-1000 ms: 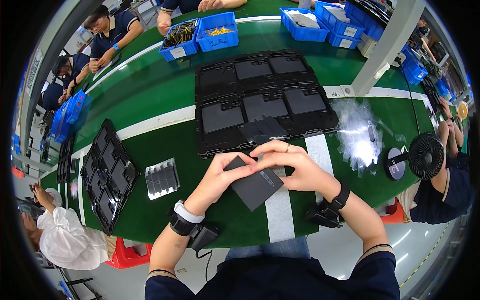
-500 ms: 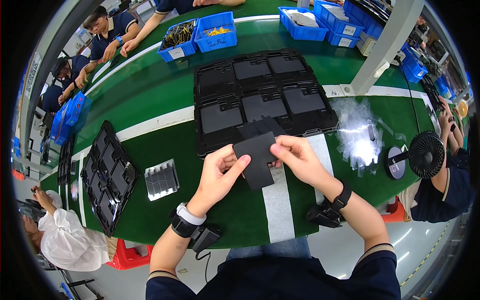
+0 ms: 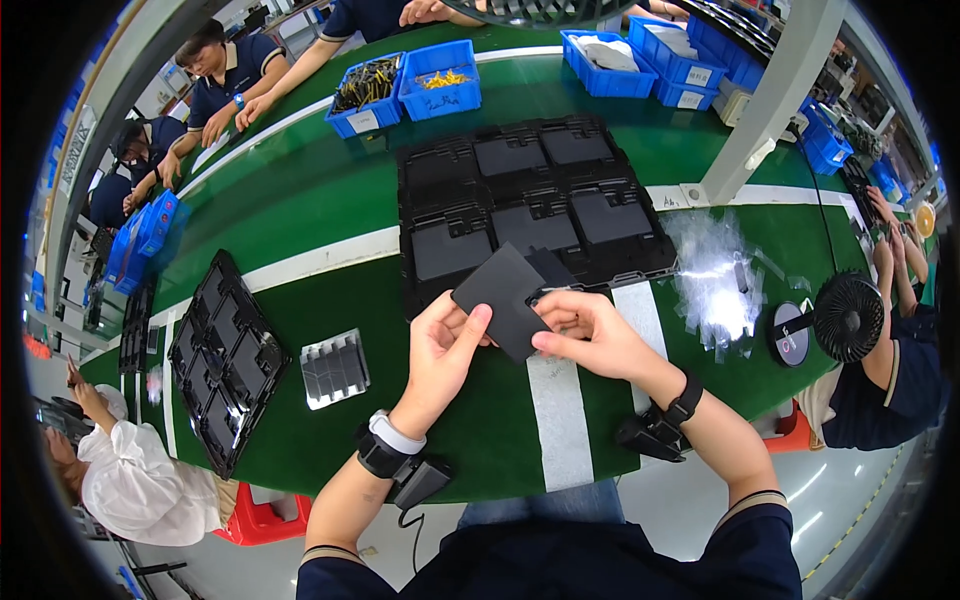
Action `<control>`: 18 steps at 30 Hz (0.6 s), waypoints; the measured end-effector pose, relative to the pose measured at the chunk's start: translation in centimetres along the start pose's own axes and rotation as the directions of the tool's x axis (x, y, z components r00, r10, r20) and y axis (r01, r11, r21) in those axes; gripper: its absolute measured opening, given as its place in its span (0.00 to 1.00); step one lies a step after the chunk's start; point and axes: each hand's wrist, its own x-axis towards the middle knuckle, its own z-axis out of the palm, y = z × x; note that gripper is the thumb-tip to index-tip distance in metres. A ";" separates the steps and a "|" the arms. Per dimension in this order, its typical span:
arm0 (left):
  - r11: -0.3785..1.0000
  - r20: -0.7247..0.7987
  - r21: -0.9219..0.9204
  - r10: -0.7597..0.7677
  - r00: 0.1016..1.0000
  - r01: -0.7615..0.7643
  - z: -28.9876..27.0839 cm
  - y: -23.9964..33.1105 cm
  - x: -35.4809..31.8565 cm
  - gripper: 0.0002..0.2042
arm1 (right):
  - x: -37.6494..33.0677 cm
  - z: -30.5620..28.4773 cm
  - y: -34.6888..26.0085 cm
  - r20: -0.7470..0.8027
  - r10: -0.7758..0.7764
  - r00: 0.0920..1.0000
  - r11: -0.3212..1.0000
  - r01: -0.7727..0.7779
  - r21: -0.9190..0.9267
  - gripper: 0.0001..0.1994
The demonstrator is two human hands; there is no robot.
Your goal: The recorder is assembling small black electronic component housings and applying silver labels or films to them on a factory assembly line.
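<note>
A flat dark-grey panel [image 3: 505, 300] hangs tilted above the near edge of the black tray. My left hand [image 3: 447, 345] grips it by the left edge, thumb on top and fingers beneath. At its right edge my right hand [image 3: 590, 330] pinches the panel near a corner, with part of the fingertips hidden. Just behind the panel lies a smaller dark piece [image 3: 550, 268], partly covered, at the tray's front. The black tray [image 3: 660, 250] has several compartments holding similar dark panels.
A second black tray [image 3: 225, 365] and a silver-and-black strip sheet [image 3: 335, 368] lie left. Clear film pieces [image 3: 715, 285] and a small black fan [image 3: 848, 315] are right. Blue bins [image 3: 440, 90] stand at the back near a grey post [image 3: 775, 110]. Co-workers sit around.
The panel has turned so its lower part swings to the right, and it sits slightly higher. My right hand has shifted from its upper right side down to the lower right edge.
</note>
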 end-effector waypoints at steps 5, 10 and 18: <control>0.982 0.116 0.078 -0.178 0.977 0.170 -0.2 0.1 0.2 0.08 | 0.4 -0.6 0.0 -0.208 -0.079 0.975 0.995 0.063 -0.081 0.09; 0.954 0.243 0.259 -0.215 0.946 0.150 -0.2 -1.4 0.2 0.07 | 5.8 -2.5 -2.6 -0.308 -0.278 0.910 0.907 0.143 -0.397 0.12; 0.954 0.231 0.266 -0.202 0.952 0.138 -0.5 -1.4 0.1 0.07 | 18.6 -2.4 -2.1 -0.103 -0.278 0.955 0.750 0.149 -0.645 0.09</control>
